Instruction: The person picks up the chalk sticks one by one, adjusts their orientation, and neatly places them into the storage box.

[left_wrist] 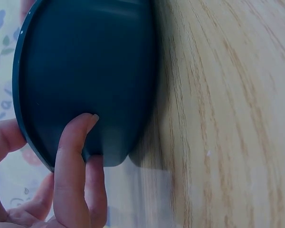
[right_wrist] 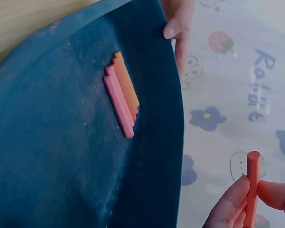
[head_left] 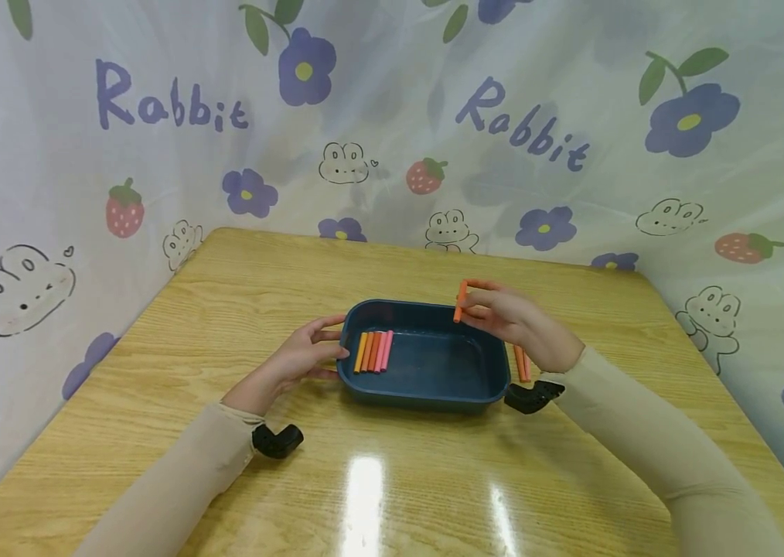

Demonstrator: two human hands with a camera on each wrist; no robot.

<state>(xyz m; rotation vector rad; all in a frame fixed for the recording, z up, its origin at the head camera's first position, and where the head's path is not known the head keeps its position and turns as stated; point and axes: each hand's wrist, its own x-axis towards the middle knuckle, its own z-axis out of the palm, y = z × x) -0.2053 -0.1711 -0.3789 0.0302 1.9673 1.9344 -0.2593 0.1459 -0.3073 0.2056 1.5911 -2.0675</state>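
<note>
My right hand pinches an orange stick between thumb and fingertips, nearly upright; from my head it shows against the far rim of the dark blue container, towards its right end; my left hand is at the container's left end, its fingers spread and resting against the rim and outer wall rather than curled round anything; inside, against the left end, a row of sticks lies side by side on the floor of the container, running from yellow-orange through orange to pink; more sticks lie on the desk just beside the container's right end, partly hidden by my right wrist; behind the wood-grained desk hangs a pale cloth printed with rabbits, strawberries and purple flowers.
</note>
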